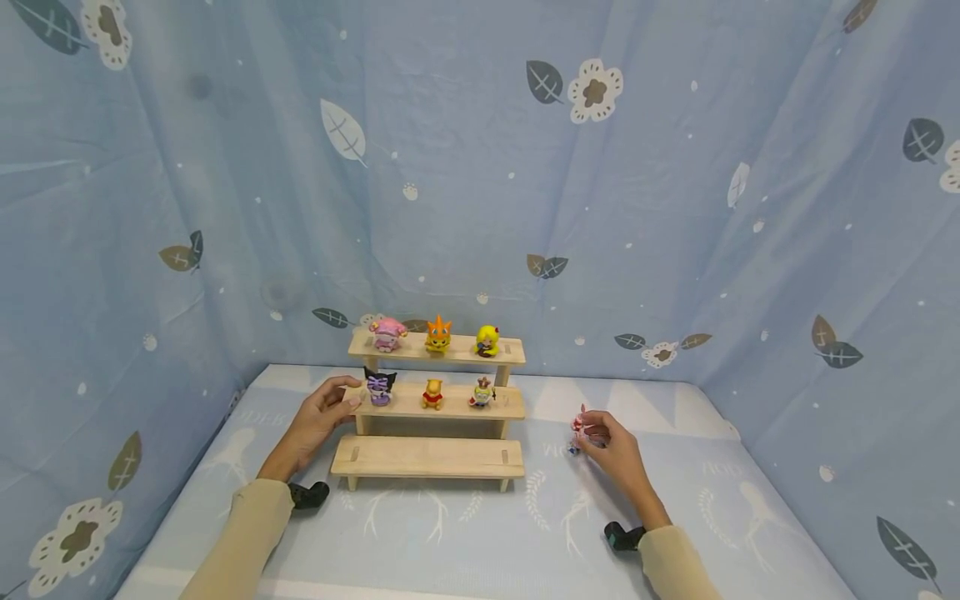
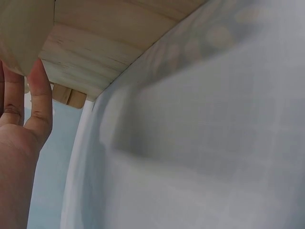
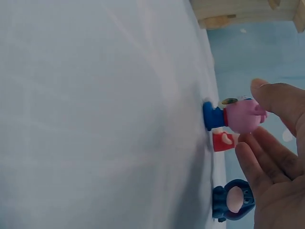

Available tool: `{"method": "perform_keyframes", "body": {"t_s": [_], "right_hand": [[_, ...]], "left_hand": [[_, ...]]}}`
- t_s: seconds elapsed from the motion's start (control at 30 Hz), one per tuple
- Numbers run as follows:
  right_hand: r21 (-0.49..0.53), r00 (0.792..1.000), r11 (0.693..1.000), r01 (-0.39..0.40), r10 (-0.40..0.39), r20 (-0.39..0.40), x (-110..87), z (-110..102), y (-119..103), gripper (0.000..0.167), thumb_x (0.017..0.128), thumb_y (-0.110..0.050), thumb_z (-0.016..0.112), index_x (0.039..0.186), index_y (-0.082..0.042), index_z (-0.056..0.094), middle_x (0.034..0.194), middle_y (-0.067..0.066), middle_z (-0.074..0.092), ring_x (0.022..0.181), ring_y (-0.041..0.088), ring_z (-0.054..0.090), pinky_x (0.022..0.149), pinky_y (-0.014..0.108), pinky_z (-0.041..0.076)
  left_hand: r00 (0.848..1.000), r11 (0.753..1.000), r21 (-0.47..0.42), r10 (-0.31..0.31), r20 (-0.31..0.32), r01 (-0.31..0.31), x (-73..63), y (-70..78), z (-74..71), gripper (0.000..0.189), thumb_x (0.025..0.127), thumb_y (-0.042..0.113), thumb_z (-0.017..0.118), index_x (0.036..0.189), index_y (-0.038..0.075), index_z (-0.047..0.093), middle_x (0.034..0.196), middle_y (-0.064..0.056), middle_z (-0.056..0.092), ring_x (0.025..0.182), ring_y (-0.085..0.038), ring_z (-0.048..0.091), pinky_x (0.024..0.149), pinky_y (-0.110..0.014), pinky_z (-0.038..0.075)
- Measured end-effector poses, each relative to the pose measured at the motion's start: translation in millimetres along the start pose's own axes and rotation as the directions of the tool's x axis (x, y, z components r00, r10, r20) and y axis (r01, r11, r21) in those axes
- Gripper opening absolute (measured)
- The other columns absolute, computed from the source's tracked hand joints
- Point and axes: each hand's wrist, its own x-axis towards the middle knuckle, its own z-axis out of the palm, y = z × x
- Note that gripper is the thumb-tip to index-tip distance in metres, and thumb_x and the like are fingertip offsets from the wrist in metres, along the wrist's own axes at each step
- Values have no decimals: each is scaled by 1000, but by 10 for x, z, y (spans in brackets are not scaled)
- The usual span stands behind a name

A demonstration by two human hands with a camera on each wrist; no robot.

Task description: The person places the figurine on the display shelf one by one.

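Observation:
At the left end of the three-step wooden display shelf point(image 1: 427, 458), my left hand point(image 1: 318, 417) grips the middle step with thumb and curled fingers. The left wrist view shows the fingers partly hidden behind wood. My right hand point(image 1: 611, 446) is beside small figurines to the right of the shelf. Its thumb and fingers lie on either side of a pink pig figurine point(image 3: 243, 116) with blue feet, standing on the table, and a gap shows by the thumb. Behind it is a figurine in red point(image 3: 222, 141), and a dark blue figurine point(image 3: 233, 200) stands below the fingers.
The top step bears a pink figurine point(image 1: 387, 334), an orange spiky one point(image 1: 438, 336) and a yellow-haired one point(image 1: 487, 340). On the middle step are a black-and-purple figurine point(image 1: 380, 388), a yellow bear point(image 1: 432, 394) and a crowned figurine point(image 1: 482, 393). A patterned blue curtain point(image 1: 465, 167) surrounds the table.

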Motion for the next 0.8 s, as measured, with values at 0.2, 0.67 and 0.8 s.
{"method": "perform_keyframes", "body": {"t_s": [0.2,0.67,0.8], "right_hand": [[-29,997,997,-72,72,1,-25,67,15,49,82,-7,88,126,-4,65,105,9,70,94,24,68,79,24,58],[-52,991,990,-131,130,-23,-29,111,-2,35,83,-5,86,111,-3,65,101,9,72,91,21,70,75,24,59],[-40,989,988,-148,148,-2,-35,99,7,31,85,-6,85,111,-4,69,101,7,72,92,20,69,75,21,58]], "left_hand": [[1000,1000,8,2,1,-2,5,4,5,54,100,34,70,144,10,49,119,-14,54,106,-23,60,97,-55,52],[1000,1000,10,-15,-18,15,-2,16,26,54,100,35,71,143,12,50,118,-13,54,105,-23,59,97,-55,52],[1000,1000,4,-10,-13,10,-16,34,20,53,100,34,71,143,11,50,119,-13,54,105,-23,60,98,-58,50]]}}
